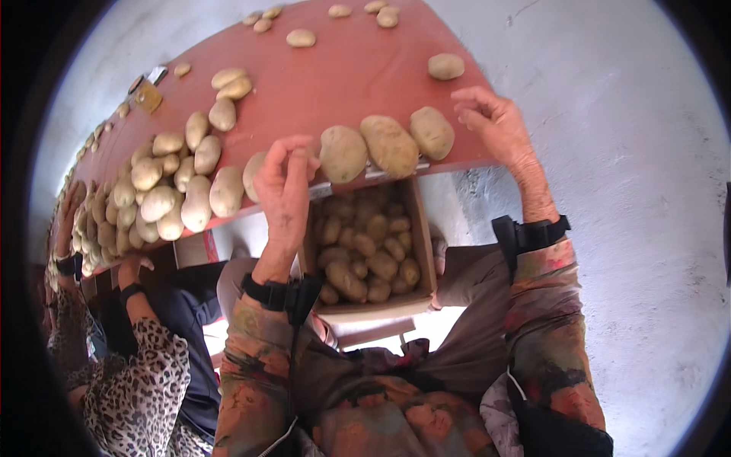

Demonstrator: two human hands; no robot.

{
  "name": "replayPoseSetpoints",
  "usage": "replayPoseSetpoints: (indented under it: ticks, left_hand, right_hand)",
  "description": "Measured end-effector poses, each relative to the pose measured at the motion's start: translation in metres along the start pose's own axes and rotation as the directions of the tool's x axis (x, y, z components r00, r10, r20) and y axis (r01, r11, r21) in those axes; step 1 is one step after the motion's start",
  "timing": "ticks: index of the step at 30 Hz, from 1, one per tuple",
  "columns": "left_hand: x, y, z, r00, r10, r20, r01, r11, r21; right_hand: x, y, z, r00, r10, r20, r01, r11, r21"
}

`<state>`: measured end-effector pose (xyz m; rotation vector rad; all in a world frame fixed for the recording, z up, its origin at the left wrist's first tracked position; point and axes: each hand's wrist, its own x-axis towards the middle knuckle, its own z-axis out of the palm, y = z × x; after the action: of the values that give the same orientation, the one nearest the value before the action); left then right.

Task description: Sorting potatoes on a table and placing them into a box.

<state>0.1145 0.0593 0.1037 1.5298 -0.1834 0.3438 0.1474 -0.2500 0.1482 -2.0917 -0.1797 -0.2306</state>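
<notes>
Three large potatoes stand in a row at the near edge of the red table (342, 80): a left potato (343, 154), a middle potato (389, 146) and a right potato (432, 133). My left hand (287, 185) hovers by the left end of this row, fingers loosely curled, with no object visible in it. Partly behind that hand is another potato (252, 176). My right hand (492, 123) is above the table's right edge, fingers bent and apart, holding nothing. Just beyond it lies a single potato (446, 66).
Below the table edge, between my knees, a cardboard box (425, 251) holds many potatoes (365, 243). A potato heap (154, 188) covers the table's left side. Beside it, another person's hand (134, 268) is near the edge. A yellowish container (148, 97) stands farther back.
</notes>
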Motion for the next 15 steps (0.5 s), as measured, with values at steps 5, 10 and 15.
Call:
replayPoseSetpoints:
  ticks: [5, 10, 15]
  left_hand:
    - [0.001, 0.000, -0.003, 1.000, 0.015, -0.020, -0.016, 0.998, -0.060]
    - [0.004, 0.000, -0.005, 0.999, 0.030, -0.023, -0.031, 0.998, -0.049]
    - [0.007, 0.000, -0.006, 0.998, 0.008, -0.055, -0.013, 0.995, -0.099]
  right_hand:
    - [-0.028, -0.073, 0.030, 0.882, -0.021, 0.471, -0.115, 0.959, 0.258]
    - [-0.049, -0.072, 0.082, 0.571, -0.061, 0.819, 0.102, 0.995, 0.004]
    - [-0.074, -0.034, 0.129, 0.535, -0.028, 0.844, 0.215, 0.971, -0.104]
